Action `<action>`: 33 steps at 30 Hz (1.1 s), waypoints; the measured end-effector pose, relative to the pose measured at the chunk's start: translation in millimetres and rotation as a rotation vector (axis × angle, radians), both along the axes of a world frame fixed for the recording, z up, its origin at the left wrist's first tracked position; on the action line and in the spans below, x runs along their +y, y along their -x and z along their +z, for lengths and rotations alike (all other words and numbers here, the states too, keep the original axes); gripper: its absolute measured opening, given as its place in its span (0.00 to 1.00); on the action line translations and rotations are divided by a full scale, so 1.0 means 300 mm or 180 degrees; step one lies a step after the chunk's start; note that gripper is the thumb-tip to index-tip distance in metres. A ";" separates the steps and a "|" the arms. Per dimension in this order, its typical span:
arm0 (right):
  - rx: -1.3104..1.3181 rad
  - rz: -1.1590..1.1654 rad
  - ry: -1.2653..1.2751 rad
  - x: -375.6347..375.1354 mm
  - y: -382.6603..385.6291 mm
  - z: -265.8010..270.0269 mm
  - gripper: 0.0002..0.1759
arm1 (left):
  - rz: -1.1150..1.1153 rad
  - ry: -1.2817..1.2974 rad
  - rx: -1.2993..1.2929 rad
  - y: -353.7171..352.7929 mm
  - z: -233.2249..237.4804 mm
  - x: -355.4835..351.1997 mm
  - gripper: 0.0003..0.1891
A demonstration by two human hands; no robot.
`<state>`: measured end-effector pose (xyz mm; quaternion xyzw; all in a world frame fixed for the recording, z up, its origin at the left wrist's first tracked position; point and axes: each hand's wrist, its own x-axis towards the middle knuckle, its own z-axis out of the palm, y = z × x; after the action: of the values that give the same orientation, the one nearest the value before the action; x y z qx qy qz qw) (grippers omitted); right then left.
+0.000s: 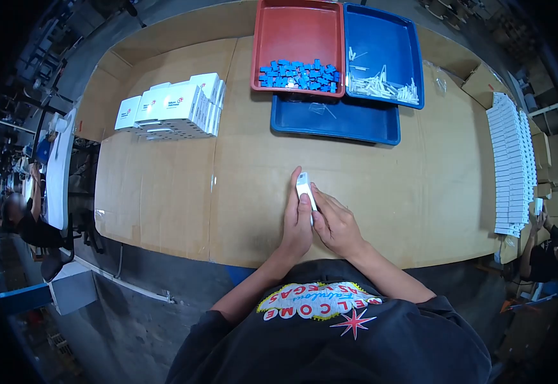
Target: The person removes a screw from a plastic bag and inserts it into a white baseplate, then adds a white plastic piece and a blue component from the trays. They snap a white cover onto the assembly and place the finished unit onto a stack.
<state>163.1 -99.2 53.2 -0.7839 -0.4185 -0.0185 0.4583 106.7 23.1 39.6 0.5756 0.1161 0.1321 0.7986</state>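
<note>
A small white box (pixel 304 184) stands tilted between my two hands above the cardboard-covered table (pixel 260 192). My left hand (pixel 298 221) is wrapped along its left side, with the thumb across the face turned to me. From the right, my right hand (pixel 336 224) presses its fingers against the box's other side. Much of the box is hidden by my fingers. Beyond my hands lies a shallow blue tray (pixel 336 128) holding a few thin clear scraps.
A red tray (pixel 298 38) holds small blue parts (pixel 298 75); another blue tray (pixel 384 45) holds white sticks (pixel 384 86). White boxes are stacked at left (pixel 170 109) and in a tall row at right (pixel 509 166). Other people (pixel 32 221) work at both sides.
</note>
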 end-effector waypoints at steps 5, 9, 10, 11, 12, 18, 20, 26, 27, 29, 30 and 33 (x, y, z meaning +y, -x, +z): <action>-0.0013 -0.0052 -0.0055 0.004 0.007 -0.004 0.25 | 0.0047 -0.0091 0.0028 0.002 -0.030 -0.006 0.29; 0.0137 -0.0055 -0.0113 0.003 0.017 -0.016 0.26 | -0.0068 0.0193 0.0083 0.012 0.005 -0.001 0.29; 0.0220 -0.0056 -0.0122 0.000 0.021 -0.019 0.26 | -0.0027 0.0119 0.0075 0.013 0.002 -0.003 0.29; 0.0304 -0.0014 -0.0139 -0.003 0.021 -0.015 0.26 | 0.0013 0.0042 0.0064 0.014 -0.005 -0.006 0.29; 0.0382 0.0030 -0.0161 -0.003 0.018 -0.007 0.26 | 0.0054 -0.0038 0.0047 0.012 -0.010 -0.005 0.28; 0.2142 -0.0177 -0.0729 0.015 -0.014 0.037 0.24 | 0.0208 -0.0494 -0.0365 -0.014 0.051 0.025 0.32; 0.3159 -0.0270 -0.0846 0.020 -0.019 0.060 0.25 | 0.0106 -0.0817 -0.0463 -0.008 0.028 0.032 0.37; 0.3793 -0.0005 -0.0961 0.024 -0.036 0.121 0.28 | 0.0107 -0.1091 -0.0803 -0.009 0.048 0.027 0.45; 0.3753 0.0014 -0.1061 0.032 -0.028 0.111 0.29 | 0.0272 -0.1115 -0.0676 -0.017 0.028 0.034 0.49; 0.3690 0.0062 -0.1250 0.048 0.003 0.093 0.32 | 0.0388 -0.1070 -0.0592 -0.012 0.011 0.028 0.50; 0.3691 0.0024 -0.1359 0.057 0.015 0.092 0.32 | 0.0445 -0.1044 -0.0544 -0.016 0.021 0.029 0.50; 0.3708 -0.0099 -0.1594 0.082 0.034 0.093 0.33 | 0.0715 -0.1846 -0.1069 -0.043 0.003 0.054 0.51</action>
<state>152.8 -74.7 81.0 -0.5404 -0.0720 0.3071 0.7800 119.6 39.3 40.5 0.7323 0.0034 0.3395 0.5903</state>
